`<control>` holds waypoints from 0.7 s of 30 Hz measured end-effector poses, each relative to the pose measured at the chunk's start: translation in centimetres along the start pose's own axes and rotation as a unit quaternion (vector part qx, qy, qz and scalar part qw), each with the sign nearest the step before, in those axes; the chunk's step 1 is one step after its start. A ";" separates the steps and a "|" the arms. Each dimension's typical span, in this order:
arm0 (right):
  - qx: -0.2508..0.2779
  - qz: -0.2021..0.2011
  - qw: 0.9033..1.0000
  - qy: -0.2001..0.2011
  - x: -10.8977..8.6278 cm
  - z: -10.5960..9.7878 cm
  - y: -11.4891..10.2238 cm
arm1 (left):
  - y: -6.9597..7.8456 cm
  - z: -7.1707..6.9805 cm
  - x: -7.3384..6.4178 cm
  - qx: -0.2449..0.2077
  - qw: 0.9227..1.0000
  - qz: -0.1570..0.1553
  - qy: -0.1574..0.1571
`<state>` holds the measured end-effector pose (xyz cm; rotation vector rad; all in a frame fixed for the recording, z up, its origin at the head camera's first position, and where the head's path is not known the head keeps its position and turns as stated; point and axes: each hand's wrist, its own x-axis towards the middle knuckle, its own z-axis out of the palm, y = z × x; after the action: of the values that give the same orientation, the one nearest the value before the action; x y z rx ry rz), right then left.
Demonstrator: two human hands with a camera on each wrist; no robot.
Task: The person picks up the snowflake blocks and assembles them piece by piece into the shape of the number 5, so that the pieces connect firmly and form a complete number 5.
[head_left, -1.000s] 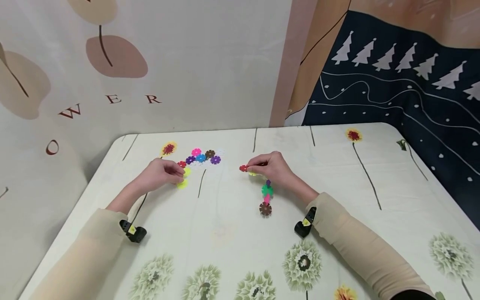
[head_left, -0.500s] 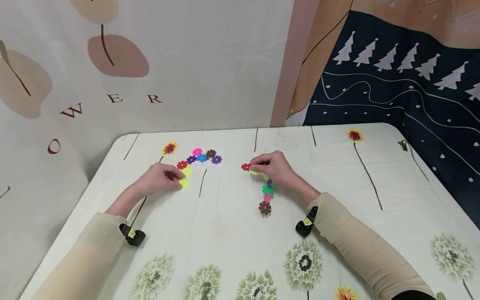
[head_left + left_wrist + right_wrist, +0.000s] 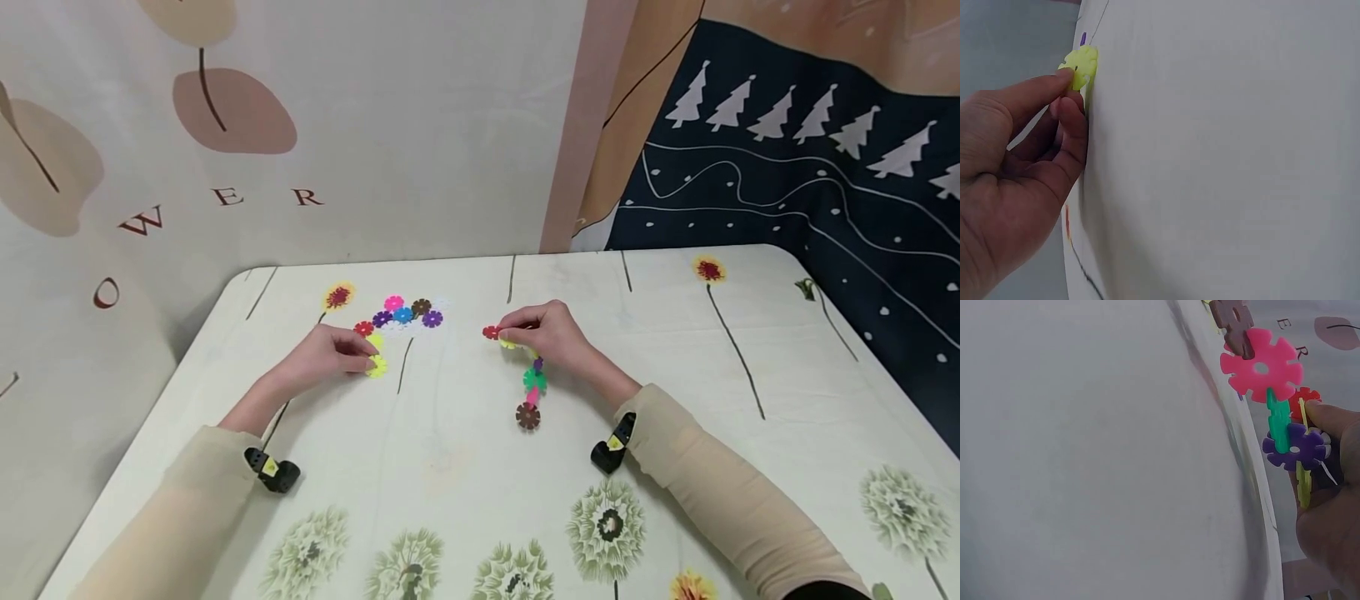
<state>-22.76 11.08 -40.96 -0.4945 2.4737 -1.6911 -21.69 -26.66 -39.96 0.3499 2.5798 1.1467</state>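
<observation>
My left hand (image 3: 327, 361) pinches a yellow snowflake-shaped plastic disc (image 3: 1082, 64) between thumb and fingers, just above the table. Another yellow disc (image 3: 376, 341) lies right behind it. My right hand (image 3: 553, 335) grips a chain of interlocked notched discs near its red disc (image 3: 491, 332). From the hand the chain runs through yellow pieces, a purple disc (image 3: 1297, 447), a green disc (image 3: 1279, 422), a pink disc (image 3: 1261, 366) and a brown disc (image 3: 528, 417) at the far end. The fingers hide part of the chain.
Loose discs lie in a cluster beyond my left hand, among them a blue disc (image 3: 402, 315), a pink disc (image 3: 393, 303) and several white ones. They rest on a flower-printed tablecloth (image 3: 450, 467). A wall hanging (image 3: 420, 125) rises behind the table's back edge.
My left hand has drawn the yellow disc slightly right, away from the cluster, and now pinches it clear of the other yellow one. The right hand and its chain have hardly moved.
</observation>
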 end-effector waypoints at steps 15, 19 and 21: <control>-0.024 0.011 1.000 -0.007 0.1 0.0 -0.1 | 3.9 3.8 3.3 -0.137 0.991 0.000 -0.013; -0.026 0.011 1.000 -0.009 0.1 -0.2 0.0 | 5.0 4.9 4.2 -0.163 0.987 -0.001 -0.017; -0.027 0.013 1.000 -0.008 0.1 -0.3 -0.1 | 5.5 5.5 4.6 -0.178 0.984 -0.006 -0.021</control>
<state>-22.89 11.30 -40.71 -0.4788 2.5086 -1.6088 -23.37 -17.78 -40.07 0.2708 2.2764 1.5429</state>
